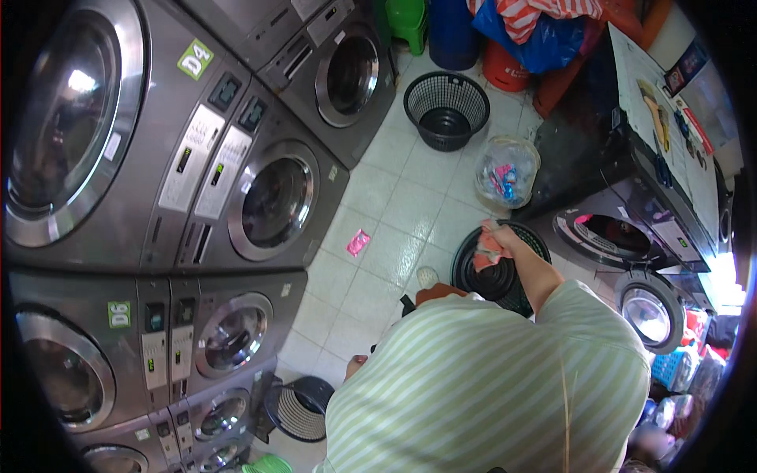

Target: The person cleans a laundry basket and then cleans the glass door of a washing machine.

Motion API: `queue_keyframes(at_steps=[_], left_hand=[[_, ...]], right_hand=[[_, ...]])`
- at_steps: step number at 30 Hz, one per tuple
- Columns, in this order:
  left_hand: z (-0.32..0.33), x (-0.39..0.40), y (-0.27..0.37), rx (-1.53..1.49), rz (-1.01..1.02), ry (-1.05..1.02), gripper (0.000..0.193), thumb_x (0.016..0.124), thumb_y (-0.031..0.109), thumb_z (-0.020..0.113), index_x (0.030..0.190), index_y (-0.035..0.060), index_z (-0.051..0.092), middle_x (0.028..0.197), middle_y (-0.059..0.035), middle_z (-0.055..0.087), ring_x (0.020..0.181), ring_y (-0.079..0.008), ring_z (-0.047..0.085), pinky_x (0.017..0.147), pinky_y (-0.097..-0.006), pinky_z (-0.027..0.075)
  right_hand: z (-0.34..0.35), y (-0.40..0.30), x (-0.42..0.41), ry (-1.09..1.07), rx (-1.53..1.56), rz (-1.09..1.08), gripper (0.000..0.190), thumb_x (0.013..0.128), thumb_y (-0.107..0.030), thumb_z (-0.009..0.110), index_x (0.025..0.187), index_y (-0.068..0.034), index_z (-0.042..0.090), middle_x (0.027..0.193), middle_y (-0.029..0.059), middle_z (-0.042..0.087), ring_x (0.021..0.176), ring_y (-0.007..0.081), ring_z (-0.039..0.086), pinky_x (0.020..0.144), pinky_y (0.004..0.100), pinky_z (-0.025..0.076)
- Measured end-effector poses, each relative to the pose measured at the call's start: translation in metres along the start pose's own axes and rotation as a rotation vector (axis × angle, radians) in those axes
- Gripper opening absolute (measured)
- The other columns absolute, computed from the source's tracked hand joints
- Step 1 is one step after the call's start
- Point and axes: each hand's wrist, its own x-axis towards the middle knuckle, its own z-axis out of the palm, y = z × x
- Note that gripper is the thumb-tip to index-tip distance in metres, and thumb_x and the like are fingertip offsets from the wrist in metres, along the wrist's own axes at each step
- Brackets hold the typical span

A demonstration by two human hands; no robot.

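My right hand [505, 237] grips a crumpled pink cloth [488, 251] above a dark round laundry basket [538, 253] on the floor. The black ringed bottom of that basket shows beneath the cloth. Only a small part of my left hand [355, 365] shows beside my striped shirt, its fingers largely hidden, and I cannot tell whether it holds anything. Just beyond the basket stands a translucent plastic bin [508, 148] with pink and blue wrappers inside. To the right, a front-loading washing machine [612, 233] has its round door [647, 316] swung open.
Stacked grey front-loading machines [236, 77] line the left side. A pink packet [358, 243] lies on the white tiles [387, 284]. Black baskets stand ahead [446, 112] and at lower left [301, 408]. A brush [653, 109] and scissors [662, 168] rest on the right machine's top.
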Motion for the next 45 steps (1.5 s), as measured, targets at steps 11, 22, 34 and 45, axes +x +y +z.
queue_keyframes(at_steps=[11,22,34,45], left_hand=[[0.005,0.202,0.22,0.472,0.208,-0.335,0.034,0.091,0.036,0.056,0.097,0.0033,0.062,0.08,-0.0133,0.068,0.067,-0.0226,0.065,0.062,-0.0363,0.052],[0.202,0.436,0.506,0.973,0.571,-0.588,0.052,0.094,0.043,0.042,0.096,-0.003,0.068,0.103,-0.026,0.064,0.102,-0.0422,0.06,0.091,-0.0469,0.046],[0.432,0.573,0.66,-0.394,-0.494,-0.322,0.051,0.089,0.061,0.052,0.101,0.0116,0.059,0.067,-0.003,0.048,0.056,-0.0165,0.043,0.059,-0.0345,0.046],[0.447,0.584,0.726,-0.799,-0.15,0.096,0.052,0.082,0.018,0.06,0.13,0.0028,0.047,0.109,-0.0196,0.059,0.087,-0.0302,0.061,0.07,-0.043,0.052]], right_hand=[[0.101,-0.152,-0.099,-0.764,0.745,-0.306,0.067,0.093,-0.045,0.052,0.145,-0.008,0.03,0.123,0.0181,0.056,0.112,0.0318,0.056,0.097,0.0499,0.045],[0.043,-0.051,-0.107,0.235,0.574,-0.536,0.065,0.088,-0.032,0.065,0.14,-0.005,0.036,0.121,0.0087,0.056,0.109,0.0285,0.056,0.089,0.0457,0.05],[0.118,-0.108,-0.037,0.39,1.383,0.196,0.022,0.096,-0.022,0.044,0.103,-0.004,0.054,0.094,0.0124,0.058,0.082,0.0258,0.056,0.077,0.0384,0.048],[0.109,-0.108,0.0,0.398,1.747,0.331,0.03,0.097,-0.028,0.041,0.118,-0.009,0.049,0.092,0.0109,0.06,0.081,0.0244,0.057,0.078,0.0436,0.047]])
